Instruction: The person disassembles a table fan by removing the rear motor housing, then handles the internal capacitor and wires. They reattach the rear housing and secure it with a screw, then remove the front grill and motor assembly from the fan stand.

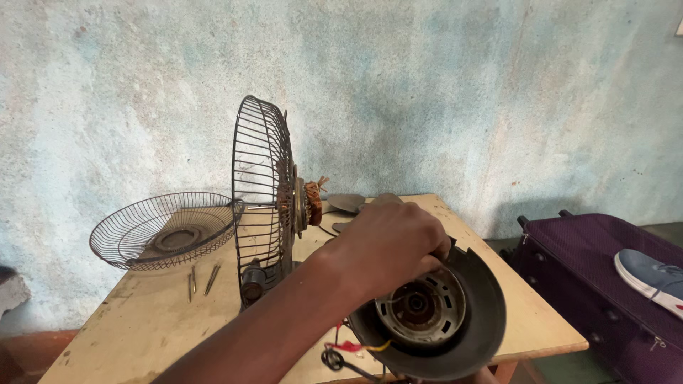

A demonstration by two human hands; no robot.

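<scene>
Your bench clutter, basically

You've got a loose wire guard (163,231) lying dished-up at the far left corner of the wooden table (491,284), with a few long screws (201,279) just in front of it. A grey fan blade (348,203) sits by the back edge. Off to your right there's a purple suitcase (583,263) with a grey shoe (651,276) resting on top.

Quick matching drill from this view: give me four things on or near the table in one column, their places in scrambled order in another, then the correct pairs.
Things:
1. upright wire guard
2. loose wire guard
3. black motor housing
4. purple suitcase

Places:
A. on the floor, right of the table
B. lying dished-up at the table's far left corner
C. standing on edge mid-table, copper windings behind it
D. at the near edge, under the left hand

Pairs: 1-C, 2-B, 3-D, 4-A
</scene>
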